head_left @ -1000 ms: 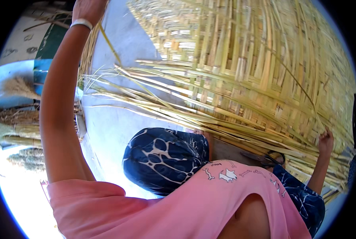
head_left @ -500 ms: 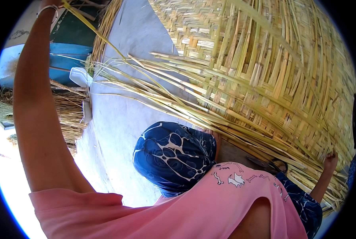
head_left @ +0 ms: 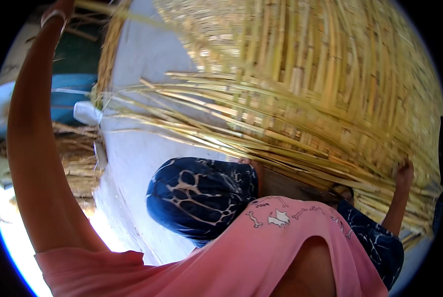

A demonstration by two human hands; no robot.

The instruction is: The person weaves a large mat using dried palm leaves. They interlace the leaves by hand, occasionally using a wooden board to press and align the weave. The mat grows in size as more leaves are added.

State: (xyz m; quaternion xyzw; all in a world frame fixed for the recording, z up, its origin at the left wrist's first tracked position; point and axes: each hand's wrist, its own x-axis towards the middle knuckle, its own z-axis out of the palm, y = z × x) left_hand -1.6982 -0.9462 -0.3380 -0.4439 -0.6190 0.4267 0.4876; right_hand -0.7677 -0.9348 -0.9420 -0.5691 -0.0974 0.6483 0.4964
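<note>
A large woven bamboo basket [head_left: 330, 84] fills the upper right, with long loose strips [head_left: 206, 133] fanning out to the left from its lower edge. My left arm reaches up along the left side, a bangle on the wrist. My left hand [head_left: 63, 6] is at the top rim, mostly cut off, and a single bamboo strip [head_left: 117, 10] runs out from it toward the basket. My right hand [head_left: 404, 174] is low on the right, fingers closed on the basket's loose lower strips.
My knee under a dark blue patterned cloth [head_left: 201, 198] sits below the basket, my pink top [head_left: 261, 252] in front. A pale concrete surface [head_left: 142, 163] lies behind. At left are a blue sheet [head_left: 75, 96], a white bag [head_left: 87, 113] and dry straw bundles [head_left: 78, 153].
My left arm has lifted higher, drawing the strip up and out of the top of the view. The basket now looms larger and closer. My right hand stays on the lower strips.
</note>
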